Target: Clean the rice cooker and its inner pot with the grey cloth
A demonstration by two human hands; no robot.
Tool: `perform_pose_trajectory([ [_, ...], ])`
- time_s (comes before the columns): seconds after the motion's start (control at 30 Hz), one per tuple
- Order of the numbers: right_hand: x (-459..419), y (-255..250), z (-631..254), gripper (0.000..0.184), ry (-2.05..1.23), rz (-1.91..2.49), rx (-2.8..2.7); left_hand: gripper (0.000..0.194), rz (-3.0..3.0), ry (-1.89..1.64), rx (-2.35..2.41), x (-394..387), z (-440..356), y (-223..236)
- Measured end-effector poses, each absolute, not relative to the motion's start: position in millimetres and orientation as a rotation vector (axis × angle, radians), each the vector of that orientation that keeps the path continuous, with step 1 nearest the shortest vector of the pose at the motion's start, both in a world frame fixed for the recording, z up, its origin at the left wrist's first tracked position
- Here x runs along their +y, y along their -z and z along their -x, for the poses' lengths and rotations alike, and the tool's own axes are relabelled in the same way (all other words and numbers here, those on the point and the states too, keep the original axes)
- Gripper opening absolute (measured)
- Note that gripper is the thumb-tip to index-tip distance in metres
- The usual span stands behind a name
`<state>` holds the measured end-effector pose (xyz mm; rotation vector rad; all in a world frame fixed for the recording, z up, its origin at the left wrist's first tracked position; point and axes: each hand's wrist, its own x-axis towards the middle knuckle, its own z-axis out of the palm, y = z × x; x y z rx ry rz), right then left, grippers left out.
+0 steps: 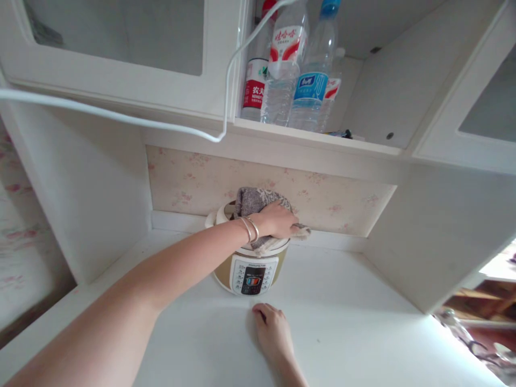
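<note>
My left hand (276, 219), with bracelets on the wrist, is closed on a grey cloth (252, 201) and presses it onto the lid of a gold and white rice cooker (250, 269). The cooker stands on a white counter (342, 322) against a floral back wall, its control panel facing me. My right hand (272, 325) rests on the counter just in front of the cooker, its fingers curled under with nothing visible in them.
An open cupboard above holds several plastic water bottles (288, 64). A white cable (121, 115) hangs across the cupboard front. White side panels close in the counter on the left and right.
</note>
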<state>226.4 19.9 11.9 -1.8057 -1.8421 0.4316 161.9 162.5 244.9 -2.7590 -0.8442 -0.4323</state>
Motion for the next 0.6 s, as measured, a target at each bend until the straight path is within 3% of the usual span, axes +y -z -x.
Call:
perform_pose_trajectory([
  [0.23,18.2,-8.2,-228.1,0.029,-0.411,1.775,-1.842,0.031,2.693,0.696,-0.538,120.7,-110.1,-217.8],
  [0.4,16.6,-10.2,-227.8,0.030,-0.397,1.787,-1.856,0.064,2.600,0.755,-0.845,109.5,-69.4,-206.7],
  [0.6,14.7,-10.3,-228.4,0.029,-0.388,1.760,-1.873,0.053,2.540,0.811,-1.241,116.8,-42.6,-208.2],
])
